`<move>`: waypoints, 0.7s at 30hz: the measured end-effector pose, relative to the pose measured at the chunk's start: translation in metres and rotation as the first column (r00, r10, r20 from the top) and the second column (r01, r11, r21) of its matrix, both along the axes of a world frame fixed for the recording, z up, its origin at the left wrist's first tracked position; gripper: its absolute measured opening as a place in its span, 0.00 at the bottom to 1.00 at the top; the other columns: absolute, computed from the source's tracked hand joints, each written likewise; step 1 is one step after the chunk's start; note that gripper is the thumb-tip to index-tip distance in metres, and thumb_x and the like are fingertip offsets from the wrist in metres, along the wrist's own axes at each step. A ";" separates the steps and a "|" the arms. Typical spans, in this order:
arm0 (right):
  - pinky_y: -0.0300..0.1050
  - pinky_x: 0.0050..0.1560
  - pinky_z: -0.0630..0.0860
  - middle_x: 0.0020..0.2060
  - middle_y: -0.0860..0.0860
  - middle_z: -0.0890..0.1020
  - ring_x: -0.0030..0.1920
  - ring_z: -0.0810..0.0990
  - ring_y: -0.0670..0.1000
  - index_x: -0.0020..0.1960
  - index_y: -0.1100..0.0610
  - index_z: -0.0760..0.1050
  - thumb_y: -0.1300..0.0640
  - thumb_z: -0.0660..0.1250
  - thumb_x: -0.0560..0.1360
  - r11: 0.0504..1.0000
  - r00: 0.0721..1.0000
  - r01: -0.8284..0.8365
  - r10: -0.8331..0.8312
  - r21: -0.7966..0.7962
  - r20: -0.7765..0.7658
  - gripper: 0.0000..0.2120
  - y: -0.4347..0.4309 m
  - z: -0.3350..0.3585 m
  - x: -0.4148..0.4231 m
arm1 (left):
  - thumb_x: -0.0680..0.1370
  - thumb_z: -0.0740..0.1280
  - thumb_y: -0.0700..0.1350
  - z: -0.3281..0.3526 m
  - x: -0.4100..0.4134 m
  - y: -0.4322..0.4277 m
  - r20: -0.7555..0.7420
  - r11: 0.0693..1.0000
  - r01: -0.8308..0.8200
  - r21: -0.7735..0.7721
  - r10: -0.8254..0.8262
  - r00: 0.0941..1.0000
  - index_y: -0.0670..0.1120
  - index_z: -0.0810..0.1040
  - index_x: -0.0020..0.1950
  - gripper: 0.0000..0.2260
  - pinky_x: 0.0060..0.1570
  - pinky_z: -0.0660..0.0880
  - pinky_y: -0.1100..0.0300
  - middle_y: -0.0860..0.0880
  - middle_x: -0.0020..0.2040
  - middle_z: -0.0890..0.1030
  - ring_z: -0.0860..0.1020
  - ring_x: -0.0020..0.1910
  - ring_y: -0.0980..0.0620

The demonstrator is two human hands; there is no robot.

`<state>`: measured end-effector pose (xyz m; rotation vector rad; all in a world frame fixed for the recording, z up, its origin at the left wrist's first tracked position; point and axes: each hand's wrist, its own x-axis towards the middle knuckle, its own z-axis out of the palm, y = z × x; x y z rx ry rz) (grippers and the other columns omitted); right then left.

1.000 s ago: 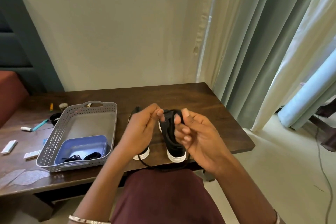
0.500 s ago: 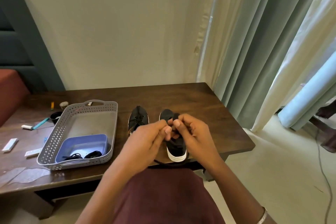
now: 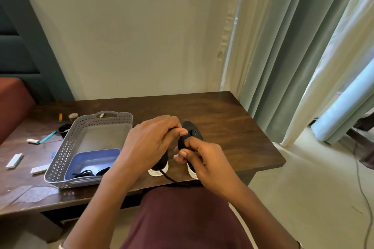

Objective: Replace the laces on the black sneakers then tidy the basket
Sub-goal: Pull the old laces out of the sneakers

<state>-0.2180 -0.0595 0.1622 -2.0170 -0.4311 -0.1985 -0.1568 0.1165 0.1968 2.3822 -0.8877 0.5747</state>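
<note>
- A black lace [image 3: 169,178] is pinched between curled fingers of the left hand [image 3: 149,143] and right hand [image 3: 204,164].
- Two black, white-soled sneakers [image 3: 194,132] are stood below the hands on the dark wooden table [image 3: 232,127].
- At their 9 o'clock, a grey perforated plastic basket [image 3: 60,159] is seen.

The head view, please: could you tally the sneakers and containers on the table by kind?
Black sneakers: 2
Grey basket: 1
Blue tub, inside the basket: 1
Total: 4
</note>
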 end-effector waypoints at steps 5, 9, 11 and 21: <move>0.44 0.51 0.79 0.39 0.58 0.81 0.46 0.84 0.55 0.54 0.69 0.74 0.61 0.58 0.83 0.855 0.944 -0.135 0.264 0.501 -0.196 0.11 0.005 0.023 -0.008 | 0.82 0.61 0.54 -0.009 0.009 0.000 -0.234 0.941 0.087 -0.327 -0.170 0.957 0.56 0.75 0.40 0.12 0.32 0.71 0.58 0.53 0.34 0.78 0.76 0.34 0.51; 0.50 0.54 0.79 0.42 0.57 0.80 0.47 0.81 0.54 0.57 0.64 0.76 0.59 0.61 0.82 0.451 0.935 -0.026 0.327 0.892 -0.138 0.10 0.001 0.032 -0.002 | 0.84 0.59 0.48 -0.042 -0.001 -0.008 -0.390 0.912 0.087 -0.402 -0.256 0.884 0.52 0.76 0.41 0.13 0.36 0.71 0.61 0.51 0.37 0.78 0.76 0.35 0.54; 0.51 0.57 0.80 0.45 0.58 0.82 0.51 0.83 0.55 0.58 0.64 0.77 0.59 0.61 0.81 0.316 0.959 0.044 0.251 0.948 -0.128 0.11 0.000 0.031 0.005 | 0.84 0.58 0.51 -0.056 -0.014 -0.017 -0.427 0.919 0.121 -0.375 -0.287 0.857 0.51 0.77 0.42 0.14 0.38 0.70 0.65 0.55 0.37 0.78 0.76 0.36 0.58; 0.42 0.48 0.78 0.45 0.46 0.85 0.49 0.84 0.49 0.55 0.57 0.80 0.57 0.60 0.84 0.957 0.968 0.207 -0.231 0.202 0.099 0.10 -0.011 -0.022 0.005 | 0.83 0.55 0.57 -0.028 -0.025 -0.013 -0.283 0.965 0.173 -0.198 -0.225 0.932 0.59 0.72 0.42 0.12 0.37 0.72 0.62 0.61 0.40 0.78 0.77 0.39 0.58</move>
